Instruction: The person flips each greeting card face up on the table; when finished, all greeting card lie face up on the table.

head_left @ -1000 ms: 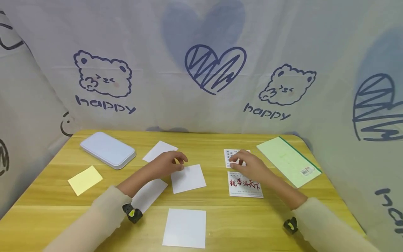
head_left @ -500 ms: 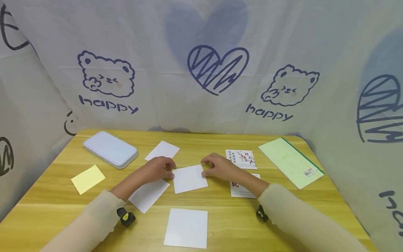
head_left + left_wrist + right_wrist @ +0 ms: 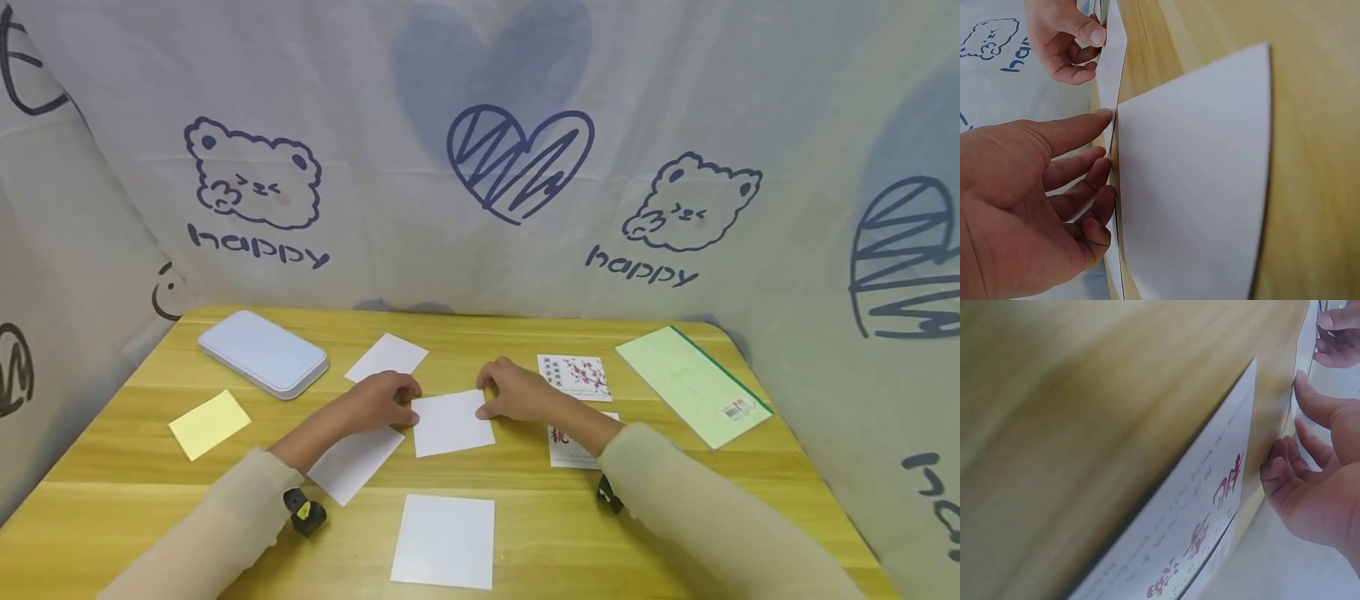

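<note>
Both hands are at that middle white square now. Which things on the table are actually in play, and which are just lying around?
In play:
- left hand, at the square's left edge
- right hand, at its right edge
- middle white card

Lying about:
- three other white cards
- white tin
- yellow note
- two printed cards
- green notebook

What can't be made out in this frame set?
- Red-lettered card: head view, the right forearm covers most of its print.
- Barcode label on the green pad: head view, too small to read.
- Right hand: right wrist view is blurred, so its contact with the centre white sheet is unclear.
</note>
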The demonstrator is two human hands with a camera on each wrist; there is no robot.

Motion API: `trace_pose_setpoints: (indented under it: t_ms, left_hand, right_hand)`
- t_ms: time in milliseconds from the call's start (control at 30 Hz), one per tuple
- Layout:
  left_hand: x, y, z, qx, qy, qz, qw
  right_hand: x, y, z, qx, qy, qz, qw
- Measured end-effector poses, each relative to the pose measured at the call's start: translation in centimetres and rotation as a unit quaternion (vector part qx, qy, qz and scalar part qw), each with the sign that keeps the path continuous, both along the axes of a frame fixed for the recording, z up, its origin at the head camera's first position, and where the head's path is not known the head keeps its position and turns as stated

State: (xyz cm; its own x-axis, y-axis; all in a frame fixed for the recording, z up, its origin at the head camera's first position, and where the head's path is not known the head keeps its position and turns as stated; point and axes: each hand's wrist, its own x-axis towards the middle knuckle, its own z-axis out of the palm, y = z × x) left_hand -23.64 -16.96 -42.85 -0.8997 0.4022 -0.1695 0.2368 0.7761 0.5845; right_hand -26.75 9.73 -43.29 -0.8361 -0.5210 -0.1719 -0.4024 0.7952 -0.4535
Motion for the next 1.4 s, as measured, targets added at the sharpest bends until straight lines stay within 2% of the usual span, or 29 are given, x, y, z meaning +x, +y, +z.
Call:
trace_pose_setpoints:
  t_ms: [267,467,533,733,833,967,1100,1233,1400]
  left_hand:
    - [-0.2,0.1,0.3,0.018,-0.005,-0.006,0.9998]
    - [-0.2,0.1,0.8,0.106,-0.015,-0.005,0.9942]
    - [-0.1,0.2,1.1,0.150,-0.029,-0.010,0.9882]
    - [0.3,1.1,2.7,0.263,-0.094,-0.015,0.9601]
    - [0.6,1.6,3.8,0.279,-0.097,-0.016,0.9554]
    - [1.0,2.4,5.1,0.286,-0.087,-0.019,0.9542]
    - [1.3,3.4,6.1,0.301,-0.085,-0.027,0.9495]
    - [1.3,4.4,6.2,0.314,-0.088,-0.038,0.9445]
    - [1.3,5.1,5.7,0.319,-0.090,-0.046,0.9422]
  right_hand:
    - [0.5,0.3,0.2,-0.018,0.012,-0.001,1.000]
    - [0.6,1.3,1.0,-0.100,-0.011,-0.025,0.995]
    - [0.7,1.9,1.3,-0.133,-0.016,-0.033,0.990]
    - [1.7,4.0,2.9,-0.239,-0.036,-0.046,0.969]
    - [2.8,5.1,4.0,-0.275,-0.037,-0.046,0.960]
    - [4.3,6.4,5.3,-0.302,-0.024,-0.037,0.952]
    - [5.8,7.5,6.3,-0.305,-0.019,-0.044,0.951]
    - [6.8,8.3,6.7,-0.303,-0.017,-0.054,0.951]
    - [7.4,8.9,6.9,-0.298,-0.022,-0.054,0.953]
